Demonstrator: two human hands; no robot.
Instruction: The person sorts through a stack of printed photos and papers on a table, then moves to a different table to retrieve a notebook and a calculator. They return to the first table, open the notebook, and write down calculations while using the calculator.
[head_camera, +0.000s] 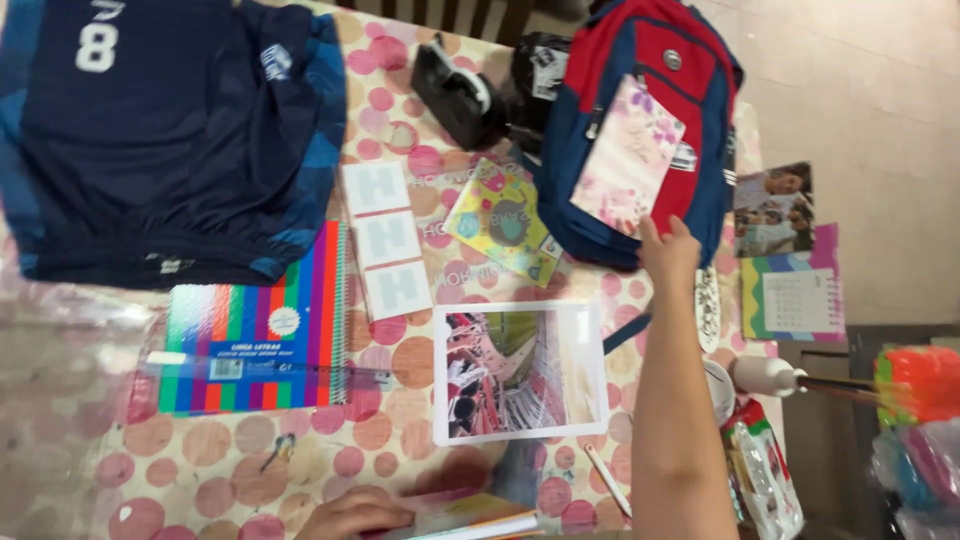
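My right hand (668, 252) reaches up the table and pinches the lower corner of a pink floral card (628, 155). The card lies against a red and blue backpack (655, 60). At the bottom edge, my left hand (352, 512) rests flat on a colourful book (470, 518), only partly in view. Between my hands lies a white-bordered photo print (520, 372). A yellow-green booklet (500, 220) sits just left of the backpack.
On the dotted tablecloth (400, 460) lie a navy sports jersey (160, 130), a rainbow-striped spiral notebook (260, 330) under a clear ruler (270, 372), a white label strip (388, 240), a black tape dispenser (455, 95) and a pencil (607, 480). A small calendar (795, 295) is at the right edge.
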